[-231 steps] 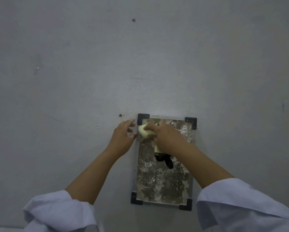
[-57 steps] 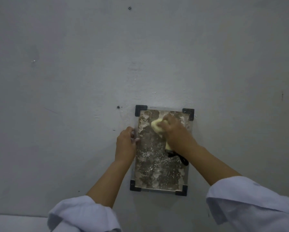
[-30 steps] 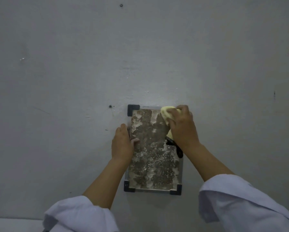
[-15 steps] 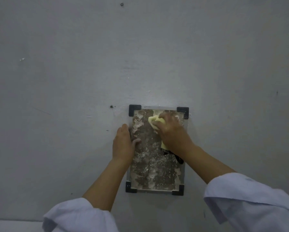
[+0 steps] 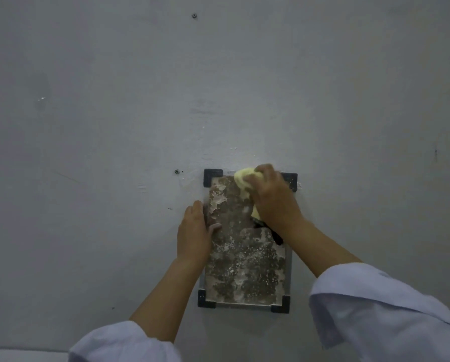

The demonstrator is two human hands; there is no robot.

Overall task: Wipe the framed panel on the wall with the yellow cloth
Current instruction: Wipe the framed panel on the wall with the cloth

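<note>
Cloth (image 5: pixel 243 178) moved up to panel (image 5: pixel 244 257) top; right hand (image 5: pixel 273 199) grips it, left hand (image 5: pixel 194 236) flat.

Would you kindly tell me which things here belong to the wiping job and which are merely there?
Part of the job:
yellow cloth
framed panel
right hand gripping the cloth
left hand steadying the panel's left edge

Merely there:
wall
screw beside the panel
screw higher up
</note>
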